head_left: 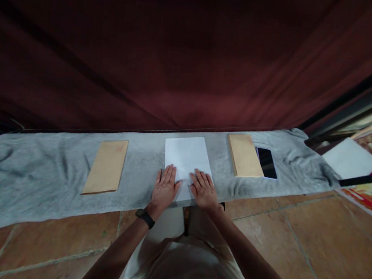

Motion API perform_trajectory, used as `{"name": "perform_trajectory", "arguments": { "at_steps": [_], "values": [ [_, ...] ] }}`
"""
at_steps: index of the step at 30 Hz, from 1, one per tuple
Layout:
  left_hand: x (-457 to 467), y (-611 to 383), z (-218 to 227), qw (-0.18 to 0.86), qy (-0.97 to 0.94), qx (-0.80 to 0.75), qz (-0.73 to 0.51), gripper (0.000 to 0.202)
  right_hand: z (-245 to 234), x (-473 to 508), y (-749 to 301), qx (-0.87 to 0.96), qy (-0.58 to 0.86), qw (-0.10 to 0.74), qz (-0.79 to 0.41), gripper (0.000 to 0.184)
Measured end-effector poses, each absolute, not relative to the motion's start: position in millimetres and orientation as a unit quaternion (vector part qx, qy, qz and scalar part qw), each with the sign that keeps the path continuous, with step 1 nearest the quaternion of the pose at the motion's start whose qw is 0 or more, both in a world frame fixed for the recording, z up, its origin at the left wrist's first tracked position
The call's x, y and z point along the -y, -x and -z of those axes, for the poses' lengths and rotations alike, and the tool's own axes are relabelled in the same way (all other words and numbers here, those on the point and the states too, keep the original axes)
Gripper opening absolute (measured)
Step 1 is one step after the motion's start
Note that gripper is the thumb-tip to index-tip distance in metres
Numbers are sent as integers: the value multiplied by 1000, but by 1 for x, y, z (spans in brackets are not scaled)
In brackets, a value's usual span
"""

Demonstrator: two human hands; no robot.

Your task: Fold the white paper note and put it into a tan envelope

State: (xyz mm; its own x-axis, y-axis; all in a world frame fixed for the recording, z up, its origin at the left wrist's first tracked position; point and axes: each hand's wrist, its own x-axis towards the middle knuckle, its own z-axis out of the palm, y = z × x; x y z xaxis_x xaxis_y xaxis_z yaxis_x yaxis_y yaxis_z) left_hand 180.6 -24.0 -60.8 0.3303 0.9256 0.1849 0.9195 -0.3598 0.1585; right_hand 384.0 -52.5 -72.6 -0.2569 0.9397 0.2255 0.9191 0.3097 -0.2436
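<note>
A white sheet of paper (186,150) lies flat in front of me on a grey cloth. My left hand (164,186) rests palm down on its lower left part, fingers stretched out. On the lower right part lies my right hand (203,189), also flat with its fingers spread. Neither hand grips anything. A brown envelope (106,167) lies to the left of the paper. To the right is a thicker stack of brown envelopes (245,156).
The grey cloth (55,166) covers a narrow, long surface before a dark red curtain (192,70). A phone (267,163) lies partly under the envelope stack's right side. Far right, another white sheet (351,159) sits beyond the cloth. Tiled floor (295,233) shows below.
</note>
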Motion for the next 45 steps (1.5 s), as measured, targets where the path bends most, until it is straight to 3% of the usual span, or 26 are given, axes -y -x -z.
{"name": "perform_trajectory", "arguments": {
  "at_steps": [12, 27, 39, 45],
  "values": [
    [-67, -255, 61, 47, -858, -501, -106, 60, 69, 54, -381, 788, 583, 194, -25, 46],
    [-119, -204, 72, 28, -818, -561, -128, 65, 73, 53, -380, 783, 580, 225, -34, 51],
    [-50, -144, 75, 37, -802, -563, -196, 53, 77, 53, -379, 777, 590, 215, -49, 51],
    [38, -134, 64, 59, -888, -435, -138, 51, 79, 51, -380, 781, 587, 209, -44, 50]
  ]
}}
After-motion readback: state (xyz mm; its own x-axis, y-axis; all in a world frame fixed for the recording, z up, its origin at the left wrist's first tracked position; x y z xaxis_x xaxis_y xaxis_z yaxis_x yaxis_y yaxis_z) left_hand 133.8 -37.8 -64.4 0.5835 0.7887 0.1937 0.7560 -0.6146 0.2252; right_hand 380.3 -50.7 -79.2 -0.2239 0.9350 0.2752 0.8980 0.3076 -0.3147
